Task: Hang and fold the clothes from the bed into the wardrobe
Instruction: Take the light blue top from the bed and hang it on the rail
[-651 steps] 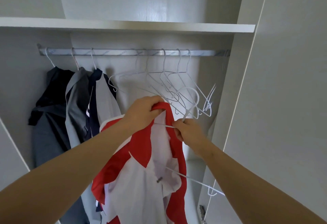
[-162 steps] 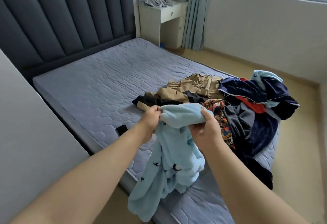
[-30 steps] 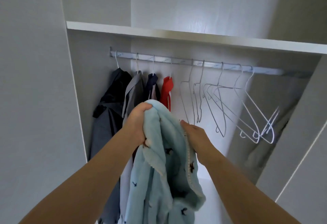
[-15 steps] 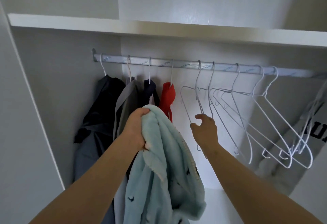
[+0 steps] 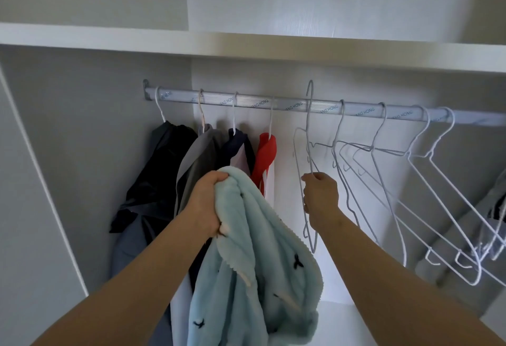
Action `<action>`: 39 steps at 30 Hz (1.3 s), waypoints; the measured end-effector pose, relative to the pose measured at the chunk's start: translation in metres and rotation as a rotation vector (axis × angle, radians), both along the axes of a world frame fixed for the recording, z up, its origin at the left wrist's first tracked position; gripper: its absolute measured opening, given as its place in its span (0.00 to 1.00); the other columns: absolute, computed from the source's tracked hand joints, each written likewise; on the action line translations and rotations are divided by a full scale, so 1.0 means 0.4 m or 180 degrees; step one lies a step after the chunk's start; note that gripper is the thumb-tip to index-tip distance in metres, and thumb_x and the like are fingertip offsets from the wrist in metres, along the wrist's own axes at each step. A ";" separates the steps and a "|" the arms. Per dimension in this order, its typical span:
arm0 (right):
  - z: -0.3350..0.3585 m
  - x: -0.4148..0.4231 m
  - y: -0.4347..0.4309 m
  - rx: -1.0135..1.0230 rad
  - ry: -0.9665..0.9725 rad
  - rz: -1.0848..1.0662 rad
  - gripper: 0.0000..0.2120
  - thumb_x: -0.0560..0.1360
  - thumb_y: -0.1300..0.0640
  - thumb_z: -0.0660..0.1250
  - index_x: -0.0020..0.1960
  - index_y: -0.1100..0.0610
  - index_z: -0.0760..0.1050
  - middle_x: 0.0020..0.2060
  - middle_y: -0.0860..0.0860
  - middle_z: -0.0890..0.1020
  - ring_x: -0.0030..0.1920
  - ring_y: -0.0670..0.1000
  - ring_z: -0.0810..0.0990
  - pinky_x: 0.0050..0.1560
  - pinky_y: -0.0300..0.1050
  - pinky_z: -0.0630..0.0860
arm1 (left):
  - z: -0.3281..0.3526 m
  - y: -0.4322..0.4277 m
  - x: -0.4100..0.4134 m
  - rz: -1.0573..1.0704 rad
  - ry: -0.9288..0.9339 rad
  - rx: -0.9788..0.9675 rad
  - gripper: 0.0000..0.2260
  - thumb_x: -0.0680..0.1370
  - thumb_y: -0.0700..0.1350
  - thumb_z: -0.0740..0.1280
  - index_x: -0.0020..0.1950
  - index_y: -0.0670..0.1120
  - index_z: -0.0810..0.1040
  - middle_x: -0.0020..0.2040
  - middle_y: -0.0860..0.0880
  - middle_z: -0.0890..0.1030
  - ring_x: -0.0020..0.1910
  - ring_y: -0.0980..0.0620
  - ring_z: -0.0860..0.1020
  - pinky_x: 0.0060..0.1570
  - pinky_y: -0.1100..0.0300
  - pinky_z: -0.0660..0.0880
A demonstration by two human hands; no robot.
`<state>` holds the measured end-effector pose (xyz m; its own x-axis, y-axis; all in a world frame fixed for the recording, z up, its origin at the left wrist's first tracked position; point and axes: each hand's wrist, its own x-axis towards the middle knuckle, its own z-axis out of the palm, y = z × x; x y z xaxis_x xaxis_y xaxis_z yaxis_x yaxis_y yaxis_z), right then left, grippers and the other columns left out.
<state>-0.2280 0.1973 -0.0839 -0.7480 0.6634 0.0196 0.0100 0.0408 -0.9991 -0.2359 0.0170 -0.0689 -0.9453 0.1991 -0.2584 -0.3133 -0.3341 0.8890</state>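
Behind your hands, the white wardrobe wall (image 5: 82, 154) and white shelf (image 5: 246, 44) enclose a silver metal rail (image 5: 301, 106) that runs just below the shelf. At the left end of the rail, four loaded hangers sit close together: a black garment (image 5: 164, 167), a grey garment (image 5: 201, 154), a navy garment (image 5: 238, 140) and a red garment (image 5: 267, 151). Grouping them leftward leaves the rail section to their right available for the next item.

Your left hand (image 5: 208, 203) holds the light blue fleece garment (image 5: 254, 263) in front of these clothes. Its fingers are clamped around a bunched fold at the top, so the rest hangs clear below. This one-handed grip frees the other hand.

Your right hand (image 5: 320, 195) pinches the white wire hanger (image 5: 308, 126) nearest the red garment, fingers closed on the wire frame. The hook stands above the rail, off its seat, which suits unhooking.

To the right, the empty white wire hangers (image 5: 408, 154) hang on the rail, tilted and overlapping one another. Treat snagging on the neighbouring hanger as the likely risk when you draw the held one out.
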 end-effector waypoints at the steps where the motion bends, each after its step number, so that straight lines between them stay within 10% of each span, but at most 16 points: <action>1: 0.005 0.002 -0.003 0.0068 0.0070 0.0003 0.08 0.76 0.64 0.58 0.46 0.69 0.72 0.29 0.53 0.62 0.29 0.48 0.58 0.31 0.42 0.57 | 0.000 -0.001 0.001 -0.0032 -0.0015 0.0019 0.16 0.78 0.49 0.59 0.38 0.40 0.77 0.27 0.44 0.81 0.32 0.47 0.79 0.35 0.56 0.72; 29: -0.139 0.485 -0.038 0.0320 -0.0057 -0.0033 0.22 0.73 0.59 0.63 0.27 0.53 0.54 0.24 0.50 0.58 0.29 0.50 0.55 0.32 0.45 0.56 | -0.051 0.042 0.316 -0.0261 -0.0144 -0.0104 0.14 0.77 0.46 0.61 0.36 0.40 0.76 0.24 0.46 0.78 0.31 0.49 0.75 0.32 0.58 0.72; 39: -0.155 0.818 0.023 0.0209 0.0628 0.0204 0.10 0.72 0.64 0.67 0.34 0.56 0.70 0.24 0.47 0.72 0.24 0.43 0.69 0.25 0.34 0.68 | -0.053 0.068 0.567 -0.0285 -0.0256 -0.0328 0.13 0.77 0.49 0.61 0.39 0.41 0.76 0.36 0.45 0.77 0.34 0.48 0.75 0.33 0.56 0.71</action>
